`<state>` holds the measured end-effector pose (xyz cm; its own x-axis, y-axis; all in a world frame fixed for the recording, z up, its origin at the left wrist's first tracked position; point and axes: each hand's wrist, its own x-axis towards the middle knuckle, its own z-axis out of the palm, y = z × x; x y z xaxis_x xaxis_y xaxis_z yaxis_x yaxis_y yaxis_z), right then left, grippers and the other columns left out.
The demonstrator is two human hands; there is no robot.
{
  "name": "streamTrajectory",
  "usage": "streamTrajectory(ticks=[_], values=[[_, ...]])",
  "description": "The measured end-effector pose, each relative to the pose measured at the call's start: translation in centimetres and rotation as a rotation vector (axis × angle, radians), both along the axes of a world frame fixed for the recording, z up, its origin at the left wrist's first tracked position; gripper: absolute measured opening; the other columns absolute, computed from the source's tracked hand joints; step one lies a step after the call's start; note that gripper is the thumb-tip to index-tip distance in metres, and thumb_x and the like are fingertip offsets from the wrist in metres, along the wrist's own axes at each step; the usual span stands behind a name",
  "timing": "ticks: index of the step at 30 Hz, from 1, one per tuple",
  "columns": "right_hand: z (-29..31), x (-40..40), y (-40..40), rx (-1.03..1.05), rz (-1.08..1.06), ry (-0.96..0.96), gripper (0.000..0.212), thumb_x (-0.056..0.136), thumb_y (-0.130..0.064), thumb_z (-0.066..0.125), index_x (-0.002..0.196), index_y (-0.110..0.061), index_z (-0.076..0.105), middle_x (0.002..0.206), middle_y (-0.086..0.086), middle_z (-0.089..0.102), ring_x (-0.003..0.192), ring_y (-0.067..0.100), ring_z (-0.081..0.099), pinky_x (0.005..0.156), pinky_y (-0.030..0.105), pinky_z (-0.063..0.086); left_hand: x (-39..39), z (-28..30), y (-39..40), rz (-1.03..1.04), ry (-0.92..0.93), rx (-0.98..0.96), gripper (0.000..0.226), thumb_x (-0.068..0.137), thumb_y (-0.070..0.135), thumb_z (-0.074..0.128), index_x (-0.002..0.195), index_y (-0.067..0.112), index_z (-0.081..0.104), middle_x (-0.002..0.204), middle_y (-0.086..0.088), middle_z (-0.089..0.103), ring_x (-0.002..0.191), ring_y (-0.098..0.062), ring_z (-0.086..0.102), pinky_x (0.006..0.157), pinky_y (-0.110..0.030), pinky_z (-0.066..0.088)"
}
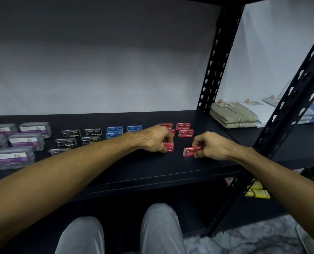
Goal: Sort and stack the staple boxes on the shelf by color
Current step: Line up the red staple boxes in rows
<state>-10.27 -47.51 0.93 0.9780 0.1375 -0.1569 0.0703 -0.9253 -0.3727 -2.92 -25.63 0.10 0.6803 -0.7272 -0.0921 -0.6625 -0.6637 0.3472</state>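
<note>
On the black shelf (152, 169) my left hand (155, 139) is closed on a red staple box (169, 146) that rests on the board. To its right, my right hand (210, 146) grips another red staple box (190, 151), also down on the shelf. Behind them stand more red staple boxes (185, 130), partly stacked, some hidden by my left hand. Blue staple boxes (115, 132) sit left of the red ones, one pair stacked. Further left lie several black staple boxes (71, 137), my left forearm covering part of them.
Several clear plastic boxes with purple labels (13, 156) fill the shelf's far left. A black slotted upright (215, 57) bounds the shelf on the right, with folded towels (233, 114) beyond it. Yellow boxes (257, 191) lie on a lower level at right.
</note>
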Motion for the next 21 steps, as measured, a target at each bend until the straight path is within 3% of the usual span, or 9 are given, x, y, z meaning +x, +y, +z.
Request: streamTrajectory(ticks=[3,6,10,13,15,18,21], values=[[0.15,-0.02,-0.12,0.006,-0.012,0.012,0.009,0.082,-0.026,0.078,0.085,-0.025,0.069,0.078,-0.007,0.068,0.068,0.005,0.062,0.06,0.019,0.042,0.0,0.2,-0.31,0.056,-0.007,-0.108,0.018,0.079,0.016,0.077,0.087,0.023,0.063,0.084,0.008,0.065,0.075,-0.008,0.062,0.063,-0.022,0.047],[0.3,0.06,-0.27,0.01,-0.023,0.002,0.009,0.081,-0.027,0.078,0.085,-0.025,0.07,0.081,-0.005,0.07,0.073,0.008,0.064,0.063,0.022,0.044,-0.27,0.65,-0.51,0.099,0.016,-0.228,0.024,0.075,0.01,0.078,0.089,0.02,0.063,0.082,0.006,0.068,0.071,-0.008,0.065,0.064,-0.028,0.053],[0.18,0.17,-0.27,0.028,-0.038,-0.021,0.008,0.081,-0.026,0.078,0.083,-0.024,0.069,0.078,-0.006,0.069,0.069,0.008,0.063,0.062,0.022,0.045,-0.66,0.64,-0.37,0.129,0.04,-0.309,0.034,0.08,0.012,0.077,0.106,0.022,0.057,0.098,0.005,0.062,0.082,-0.012,0.065,0.074,-0.03,0.058],[-0.13,0.18,-0.08,0.046,-0.049,-0.024,0.008,0.082,-0.024,0.077,0.083,-0.024,0.069,0.076,-0.007,0.067,0.067,0.006,0.061,0.061,0.021,0.042,-0.83,0.06,-0.24,0.117,0.027,-0.278,0.041,0.083,0.013,0.075,0.119,0.023,0.059,0.118,0.002,0.061,0.097,-0.01,0.061,0.083,-0.023,0.051],[-0.25,0.19,-0.02,0.046,-0.051,-0.033,0.008,0.083,-0.023,0.077,0.083,-0.024,0.069,0.075,-0.007,0.067,0.066,0.005,0.06,0.06,0.021,0.042,-0.82,-0.15,-0.19,0.109,0.001,-0.221,0.035,0.084,0.015,0.075,0.116,0.023,0.064,0.129,0.001,0.058,0.105,-0.011,0.059,0.086,-0.023,0.046],[-0.3,0.25,-0.14,0.044,-0.052,-0.036,0.007,0.083,-0.024,0.077,0.085,-0.024,0.07,0.076,-0.006,0.067,0.066,0.006,0.061,0.06,0.021,0.043,-0.75,0.11,-0.32,0.113,-0.032,-0.179,0.023,0.08,0.019,0.079,0.1,0.024,0.069,0.112,0.006,0.061,0.084,-0.006,0.056,0.07,-0.019,0.043],[-0.28,0.46,-0.25,0.042,-0.047,-0.052,0.007,0.083,-0.025,0.077,0.084,-0.024,0.07,0.077,-0.005,0.069,0.067,0.007,0.061,0.06,0.021,0.043,-0.62,0.47,-0.56,0.166,-0.012,-0.285,0.018,0.075,0.021,0.083,0.081,0.021,0.066,0.087,0.009,0.065,0.076,-0.007,0.061,0.065,-0.021,0.05]])
